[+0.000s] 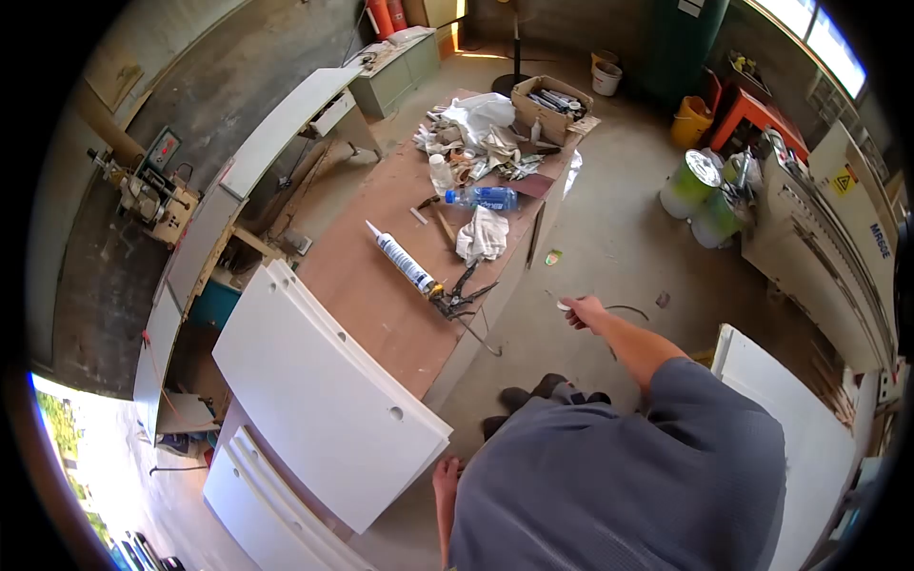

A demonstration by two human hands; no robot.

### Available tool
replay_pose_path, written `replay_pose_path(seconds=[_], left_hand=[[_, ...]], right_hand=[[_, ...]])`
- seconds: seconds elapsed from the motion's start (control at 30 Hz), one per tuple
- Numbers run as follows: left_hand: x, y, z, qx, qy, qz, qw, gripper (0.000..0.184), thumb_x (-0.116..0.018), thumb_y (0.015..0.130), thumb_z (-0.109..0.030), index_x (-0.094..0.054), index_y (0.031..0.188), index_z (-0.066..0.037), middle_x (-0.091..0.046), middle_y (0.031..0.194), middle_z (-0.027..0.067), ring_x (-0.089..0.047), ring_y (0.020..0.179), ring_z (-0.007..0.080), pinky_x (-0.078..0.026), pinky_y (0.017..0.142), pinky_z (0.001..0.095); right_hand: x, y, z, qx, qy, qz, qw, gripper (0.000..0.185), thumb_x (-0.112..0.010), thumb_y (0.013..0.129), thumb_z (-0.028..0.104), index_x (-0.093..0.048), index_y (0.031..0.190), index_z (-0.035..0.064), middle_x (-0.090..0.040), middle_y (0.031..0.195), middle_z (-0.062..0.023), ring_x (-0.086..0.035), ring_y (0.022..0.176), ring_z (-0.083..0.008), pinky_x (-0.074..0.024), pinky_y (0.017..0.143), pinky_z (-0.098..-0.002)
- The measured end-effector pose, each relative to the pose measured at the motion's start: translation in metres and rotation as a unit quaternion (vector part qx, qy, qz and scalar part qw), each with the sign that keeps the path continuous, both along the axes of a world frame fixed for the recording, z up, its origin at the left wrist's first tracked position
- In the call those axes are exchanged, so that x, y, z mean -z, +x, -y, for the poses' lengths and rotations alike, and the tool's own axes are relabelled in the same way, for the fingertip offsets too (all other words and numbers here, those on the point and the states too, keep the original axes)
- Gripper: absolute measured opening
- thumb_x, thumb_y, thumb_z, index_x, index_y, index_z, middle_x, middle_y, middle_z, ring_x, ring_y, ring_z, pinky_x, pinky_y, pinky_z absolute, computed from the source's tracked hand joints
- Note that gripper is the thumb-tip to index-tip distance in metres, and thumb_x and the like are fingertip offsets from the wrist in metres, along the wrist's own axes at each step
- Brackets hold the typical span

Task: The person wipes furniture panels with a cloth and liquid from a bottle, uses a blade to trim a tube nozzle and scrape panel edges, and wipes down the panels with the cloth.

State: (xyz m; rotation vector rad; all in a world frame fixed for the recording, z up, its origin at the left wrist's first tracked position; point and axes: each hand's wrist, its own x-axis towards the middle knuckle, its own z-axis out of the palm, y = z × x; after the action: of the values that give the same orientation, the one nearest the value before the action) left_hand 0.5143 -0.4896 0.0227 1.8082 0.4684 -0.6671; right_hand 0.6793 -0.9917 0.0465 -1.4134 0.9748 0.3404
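My right hand [584, 314] is stretched out over the floor to the right of the workbench. Its fingers are pinched on a small white piece [563, 305], too small to make out further. Low beside my body is my left hand [446, 475], close to the corner of a stack of white panels [324, 381]; its fingers are partly hidden, and I cannot tell whether it touches them. A caulking gun [452, 303] with a white sealant tube [405, 264] lies on the brown workbench [352, 285], nearest to my right hand.
Farther along the bench are a hammer [443, 224], a blue-labelled bottle [483, 198], a crumpled rag [483, 234], a heap of cloths [481, 128] and a cardboard box [550, 103]. Paint cans [687, 186] and a large machine [819, 247] stand right. More white panels [809, 447] stand beside me.
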Motion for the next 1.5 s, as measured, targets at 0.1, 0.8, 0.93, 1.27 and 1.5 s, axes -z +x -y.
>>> replay_pose_path(seconds=[0.1,0.8,0.93,1.27,1.5], left_hand=[[0.014,0.015,0.022,-0.005,-0.038,-0.02,0.999,0.038,-0.059,0.097,-0.022,-0.059,0.128,0.001,-0.069,0.118,0.0152,-0.067,0.101,0.0238,-0.053,0.085,0.0347],[0.029,0.133,0.278,0.051,0.055,-0.083,0.994,0.038,-0.058,0.098,-0.019,-0.056,0.13,0.001,-0.069,0.117,0.0138,-0.067,0.096,0.0201,-0.054,0.082,0.0334],[0.008,0.182,0.339,0.118,0.085,-0.047,0.988,0.038,-0.058,0.098,-0.019,-0.056,0.13,0.001,-0.069,0.117,0.0136,-0.067,0.096,0.0197,-0.054,0.082,0.0333],[-0.023,0.257,0.386,0.038,0.066,-0.026,0.997,0.037,-0.062,0.097,-0.02,-0.059,0.128,0.0,-0.071,0.114,0.0131,-0.068,0.096,0.0172,-0.054,0.083,0.0303],[-0.051,0.263,0.355,-0.022,0.156,-0.004,0.987,0.037,-0.066,0.094,-0.02,-0.06,0.121,0.005,-0.071,0.104,0.0147,-0.067,0.094,0.0211,-0.053,0.081,0.0314]], right_hand=[[0.009,-0.045,0.036,-0.022,-0.017,-0.07,0.997,0.032,-0.067,0.088,0.032,-0.065,0.086,-0.0002,-0.061,0.072,-0.0089,-0.058,0.056,-0.0195,-0.0454,0.047,-0.0343],[0.151,0.118,0.356,0.257,-0.025,-0.047,0.965,0.027,-0.066,0.085,0.004,-0.063,0.11,-0.0021,-0.063,0.096,-0.0154,-0.067,0.069,-0.0268,-0.0609,0.058,-0.0354],[0.134,0.217,0.431,0.317,-0.009,-0.026,0.948,0.027,-0.069,0.086,0.008,-0.063,0.11,-0.004,-0.065,0.089,-0.014,-0.066,0.068,-0.023,-0.0571,0.055,-0.0332],[0.064,0.454,0.538,0.27,0.003,0.138,0.953,0.051,-0.072,0.086,0.007,-0.051,0.131,-0.006,-0.066,0.107,-0.017,-0.069,0.084,-0.0248,-0.0581,0.068,-0.0323],[0.063,0.486,0.544,0.218,0.032,0.083,0.972,0.056,-0.064,0.093,0.038,-0.053,0.135,0.0036,-0.061,0.125,-0.0143,-0.066,0.102,-0.0271,-0.0574,0.074,-0.0335]])
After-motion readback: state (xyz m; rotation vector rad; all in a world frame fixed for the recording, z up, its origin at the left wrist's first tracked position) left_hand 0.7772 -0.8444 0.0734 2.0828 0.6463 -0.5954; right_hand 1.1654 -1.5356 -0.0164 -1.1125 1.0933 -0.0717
